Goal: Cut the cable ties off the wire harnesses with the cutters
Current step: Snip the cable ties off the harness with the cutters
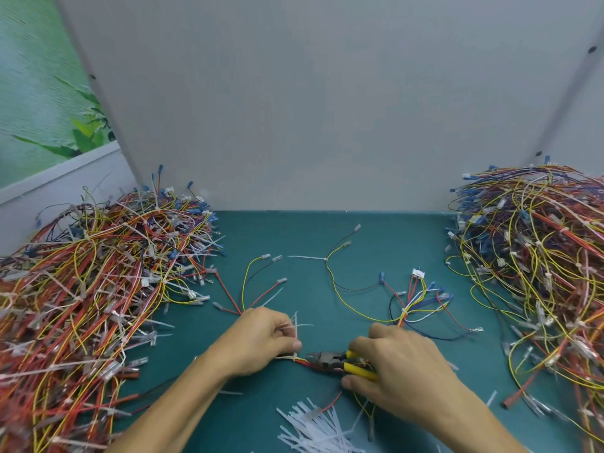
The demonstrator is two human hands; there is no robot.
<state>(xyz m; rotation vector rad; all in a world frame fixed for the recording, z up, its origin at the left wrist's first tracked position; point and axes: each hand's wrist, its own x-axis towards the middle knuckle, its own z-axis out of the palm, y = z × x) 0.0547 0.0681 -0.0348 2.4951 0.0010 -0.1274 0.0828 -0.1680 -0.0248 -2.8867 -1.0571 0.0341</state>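
Observation:
On the green table my left hand (261, 341) grips a wire harness (255, 289) at a bundle of red and yellow wires, with white cable ties (295, 325) sticking up past its fingers. My right hand (402, 371) grips the yellow-handled cutters (330, 361). The dark jaws point left and sit right at the white tie next to my left thumb. The harness's loose ends fan out beyond my left hand.
Large heaps of harnesses lie at the left (88, 289) and at the right (539, 273). A single harness (415, 299) is spread on the mat behind my right hand. Cut white ties (313, 426) pile up at the front edge. A grey wall (310, 109) closes the back.

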